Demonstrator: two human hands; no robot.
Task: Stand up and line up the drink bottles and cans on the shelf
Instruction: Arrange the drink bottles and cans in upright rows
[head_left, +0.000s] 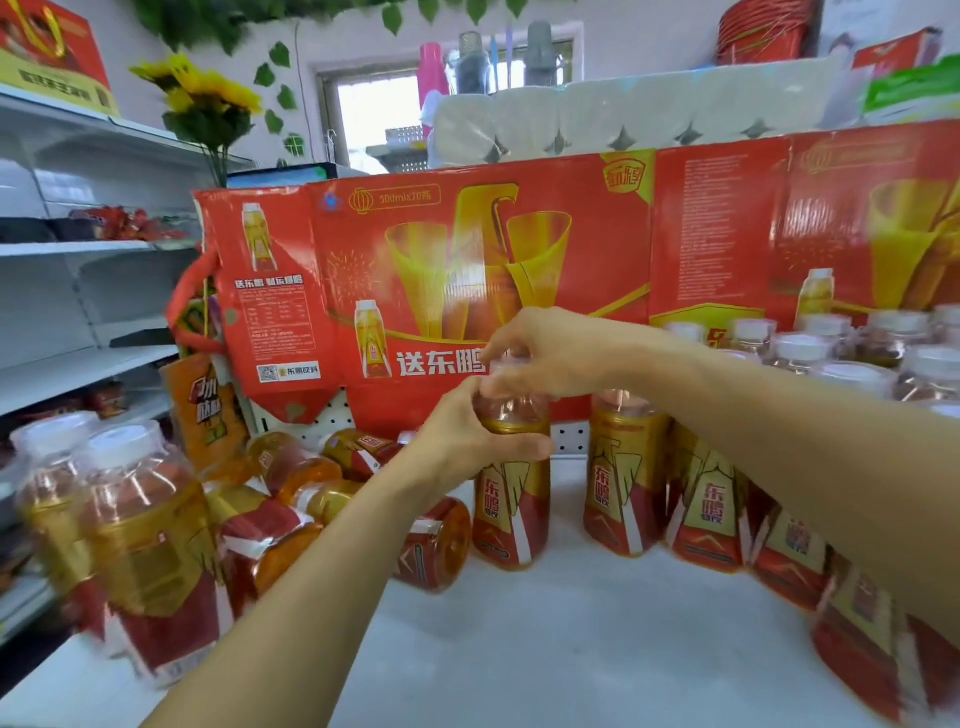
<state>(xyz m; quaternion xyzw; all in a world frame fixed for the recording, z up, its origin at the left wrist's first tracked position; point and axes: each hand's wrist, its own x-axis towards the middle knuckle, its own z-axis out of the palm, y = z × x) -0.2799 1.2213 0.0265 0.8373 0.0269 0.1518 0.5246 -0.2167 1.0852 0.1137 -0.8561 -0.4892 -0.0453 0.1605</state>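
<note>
A red-and-gold drink bottle (511, 512) stands upright on the white shelf (571, 639), near its middle. My left hand (467, 441) is wrapped around its shoulder. My right hand (545, 348) pinches its clear cap from above. To the right, several more bottles (623, 483) stand upright in a row. Left of the held bottle, several bottles (291, 530) lie on their sides in a heap. Two upright bottles (130, 530) stand close at the front left.
Flattened red drink cartons (467, 270) form a wall behind the bottles. White-capped bottles (831, 353) crowd the back right. Grey shelving (78, 249) runs along the left. Tissue packs (623, 114) lie on top of the cartons.
</note>
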